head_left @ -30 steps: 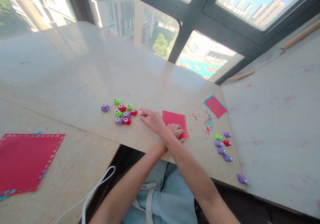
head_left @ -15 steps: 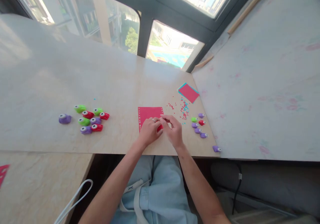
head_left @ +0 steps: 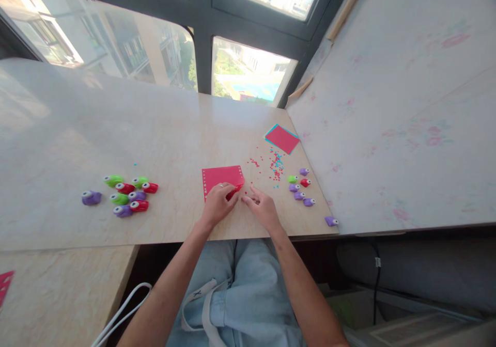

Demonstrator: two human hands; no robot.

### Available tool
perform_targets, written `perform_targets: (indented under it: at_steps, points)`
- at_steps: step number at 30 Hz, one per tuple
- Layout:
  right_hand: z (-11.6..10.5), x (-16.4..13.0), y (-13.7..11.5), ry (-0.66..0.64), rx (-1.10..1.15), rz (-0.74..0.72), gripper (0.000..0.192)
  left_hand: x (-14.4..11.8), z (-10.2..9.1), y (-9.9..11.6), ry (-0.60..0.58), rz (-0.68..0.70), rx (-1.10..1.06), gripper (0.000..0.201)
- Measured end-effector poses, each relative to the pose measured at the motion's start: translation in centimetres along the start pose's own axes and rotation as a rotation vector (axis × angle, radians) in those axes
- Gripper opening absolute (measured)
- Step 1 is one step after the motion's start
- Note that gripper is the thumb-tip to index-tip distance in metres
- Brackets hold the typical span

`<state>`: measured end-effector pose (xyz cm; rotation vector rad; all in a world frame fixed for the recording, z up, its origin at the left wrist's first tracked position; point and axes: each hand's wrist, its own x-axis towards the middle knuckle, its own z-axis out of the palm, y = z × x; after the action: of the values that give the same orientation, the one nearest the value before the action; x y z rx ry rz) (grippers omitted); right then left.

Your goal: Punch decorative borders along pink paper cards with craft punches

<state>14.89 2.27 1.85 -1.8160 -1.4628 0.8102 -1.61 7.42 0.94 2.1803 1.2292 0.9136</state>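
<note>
While there's only the head view to go on, it shows plenty. The left hand [head_left: 217, 202] is closed around a small red punch [head_left: 233, 192] at the near right corner of the red paper sheet [head_left: 220, 175], which lies flat on the table [head_left: 174, 130] right in front of the person. The right hand [head_left: 262, 207] rests just beside it, fingers loosely spread on the table, holding nothing as far as I can tell.

Progress-wise: the sheet's right edge and left edge already show a row of tiny holes, and red and blue confetti [head_left: 276, 162] is scattered to the right. The top edge looks unpunched, so I'd guess it's roughly halfway. More punches sit in a left cluster [head_left: 126, 194] and a right cluster [head_left: 300, 187], and another red sheet [head_left: 282, 139] lies farther back.
</note>
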Motion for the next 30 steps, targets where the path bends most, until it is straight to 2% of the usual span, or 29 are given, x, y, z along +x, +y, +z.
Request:
perform_targets:
  at_steps: [3, 5, 11, 15, 18, 21, 25, 30]
  points:
    - [0.3, 0.6, 0.6, 0.233, -0.126, -0.043, 0.079, -0.1, -0.1, 0.1, 0.008, -0.004, -0.013, 0.013]
    - [0.2, 0.6, 1.2, 0.312, -0.141, -0.083, 0.083, -0.1, -0.1, 0.1, 0.012, -0.015, -0.012, 0.013]
    - [-0.7, -0.8, 3.0, 0.276, 0.061, -0.176, 0.058, 0.0, -0.1, -0.1, 0.014, -0.008, -0.016, 0.012]
    - [-2.4, -1.8, 4.4, 0.355, 0.077, -0.163, 0.046, -0.1, 0.0, 0.0, -0.002, 0.031, 0.034, 0.012]
    - [-4.3, -2.0, 5.3, 0.45, 0.094, -0.072, 0.048, -0.2, 0.1, 0.0, -0.028, 0.088, 0.101, 0.014]
    - [-6.5, -2.0, 5.9, 0.515, 0.123, 0.047, 0.061, -0.3, 0.3, -0.2, -0.025, 0.113, 0.127, 0.015]
    - [-8.7, -1.5, 5.7, 0.437, 0.133, 0.192, 0.077, -0.2, 0.3, -0.4, -0.02, 0.126, 0.114, 0.017]
    - [-9.5, -0.3, 4.9, 0.316, 0.069, 0.281, 0.067, 0.0, 0.2, -0.5, -0.013, 0.129, 0.097, 0.021]
